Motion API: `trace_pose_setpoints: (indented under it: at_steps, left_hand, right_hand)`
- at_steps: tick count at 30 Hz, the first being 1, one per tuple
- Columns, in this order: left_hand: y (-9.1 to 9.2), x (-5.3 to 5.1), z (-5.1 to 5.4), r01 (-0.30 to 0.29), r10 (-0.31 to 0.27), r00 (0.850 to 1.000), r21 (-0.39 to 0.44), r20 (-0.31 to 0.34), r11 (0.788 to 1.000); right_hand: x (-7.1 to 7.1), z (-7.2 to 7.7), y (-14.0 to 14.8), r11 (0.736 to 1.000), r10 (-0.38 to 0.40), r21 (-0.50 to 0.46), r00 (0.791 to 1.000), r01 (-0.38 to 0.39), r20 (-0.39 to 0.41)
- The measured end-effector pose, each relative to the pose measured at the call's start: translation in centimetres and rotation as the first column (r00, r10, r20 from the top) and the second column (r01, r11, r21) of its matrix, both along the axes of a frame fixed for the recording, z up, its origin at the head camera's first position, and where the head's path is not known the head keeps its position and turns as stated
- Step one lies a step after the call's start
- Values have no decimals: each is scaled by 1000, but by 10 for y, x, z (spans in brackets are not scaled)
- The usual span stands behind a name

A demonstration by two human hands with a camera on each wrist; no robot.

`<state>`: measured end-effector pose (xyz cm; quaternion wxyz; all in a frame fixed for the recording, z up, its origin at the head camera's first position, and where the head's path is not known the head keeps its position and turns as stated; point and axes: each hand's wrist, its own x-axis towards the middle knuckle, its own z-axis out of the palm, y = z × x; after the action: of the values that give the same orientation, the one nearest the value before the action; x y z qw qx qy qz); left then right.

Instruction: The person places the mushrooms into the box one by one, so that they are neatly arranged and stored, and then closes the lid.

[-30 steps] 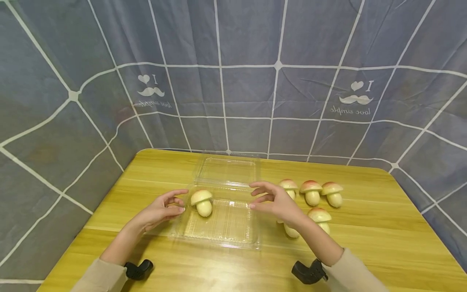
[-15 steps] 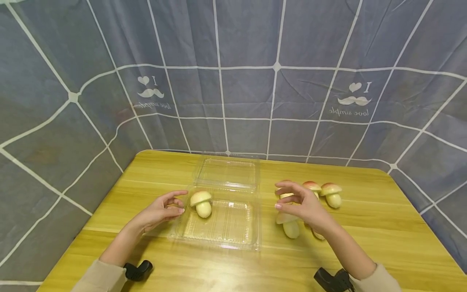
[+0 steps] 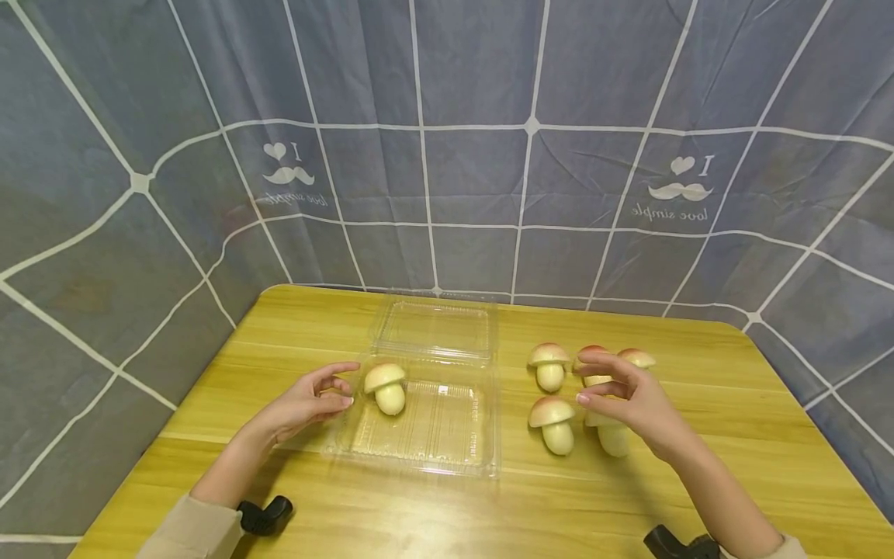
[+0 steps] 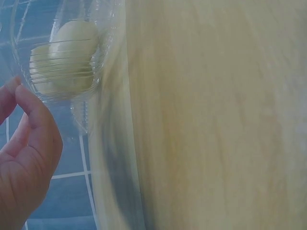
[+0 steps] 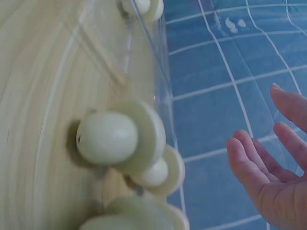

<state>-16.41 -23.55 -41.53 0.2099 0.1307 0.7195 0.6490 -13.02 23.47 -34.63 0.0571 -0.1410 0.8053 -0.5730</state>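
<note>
Partly hidden, three of the five mushrooms (image 3: pixel 606 436) at the box's 3 o'clock sit behind our right hand (image 3: pixel 639 400); its grip is loosely spread and holds nothing. Another mushroom (image 3: pixel 386 389) lies in the clear box (image 3: pixel 440 435), towards its 10 o'clock; through the ribbed wall our left wrist view shows it only as a pale blur. Our left hand (image 3: pixel 303 400), just beside the box's 9 o'clock edge, has thumb and fingers apart and holds nothing; we cannot tell whether it touches the rim. The lid (image 3: pixel 436 326), at the box's 12 o'clock, barely shows against the counter (image 3: pixel 300 334). The frame cuts off our right wrist mount (image 3: pixel 680 543). On the curtain (image 3: pixel 475 171), at 10 and 2 o'clock, we read "I", a heart, a moustache and "love simple", all mirrored.
</note>
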Motion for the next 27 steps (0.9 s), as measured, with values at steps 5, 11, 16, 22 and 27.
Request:
trace_pose_setpoints:
  at_steps: [5, 11, 16, 22, 27]
  left_hand:
    - [0, 0, -1, -2, 2, 1000, -4, 5, 1000]
    - [0, 0, 0, -10, 10, 1000, -6, 3, 1000]
    - [0, 0, 0, -7, 8, 1000, -5, 3, 1000]
    - [0, 0, 0, -8, 7, 1000, 3, 6, 1000]
    - [0, 0, 0, -9, 9, 1000, 2, 6, 1000]
  right_hand:
    - [4, -2, 17, 1000, -23, 18, 1000, 23, 6]
    - [7, -9, 38, 997, -64, 45, 998, 63, 17]
    - [8, -15, 52, 994, -91, 65, 995, 89, 28]
    - [8, -23, 63, 988, -120, 102, 992, 114, 50]
    - [8, -30, 71, 986, -136, 104, 989, 129, 64]
